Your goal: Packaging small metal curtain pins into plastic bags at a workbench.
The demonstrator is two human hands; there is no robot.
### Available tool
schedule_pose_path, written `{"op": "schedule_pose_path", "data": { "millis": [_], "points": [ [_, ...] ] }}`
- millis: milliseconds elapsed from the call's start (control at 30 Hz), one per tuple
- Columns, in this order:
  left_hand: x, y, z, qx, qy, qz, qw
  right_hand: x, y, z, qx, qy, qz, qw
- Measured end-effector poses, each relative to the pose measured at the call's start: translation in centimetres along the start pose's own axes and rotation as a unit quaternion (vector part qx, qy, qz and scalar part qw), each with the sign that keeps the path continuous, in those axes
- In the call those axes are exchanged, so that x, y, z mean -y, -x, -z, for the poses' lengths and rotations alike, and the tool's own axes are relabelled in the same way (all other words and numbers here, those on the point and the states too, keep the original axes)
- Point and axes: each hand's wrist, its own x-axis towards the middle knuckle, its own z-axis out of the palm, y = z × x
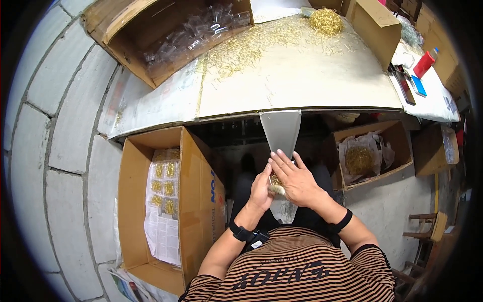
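Observation:
My left hand [261, 189] is closed around a small clear plastic box of thin gold-coloured pins [275, 180]. From the right, my right hand [297, 182] lies flat across it, fingers stretched and pointing away from me. Most of the box is hidden under that palm, so I cannot tell whether its lid is on. Just beyond my fingertips a grey metal chute [280, 130] slopes down from the table's front edge.
Loose gold pins and a heaped pile [326, 22] lie on the table [302, 75]. A carton [121, 30] of clear plastic boxes stands at back left. Filled boxes sit in the left carton [198, 201]; another carton [375, 173] at right holds a bag of pins. A red bottle [425, 64] stands far right.

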Motion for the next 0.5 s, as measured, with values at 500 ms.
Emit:
{"op": "schedule_pose_path", "data": {
  "millis": [500],
  "points": [
    [-3.2,1.2,0.2,0.025,-0.073,-0.034,0.996,-0.6,-0.1,1.5,-0.171,-0.207,-0.043,0.962]
  ]
}}
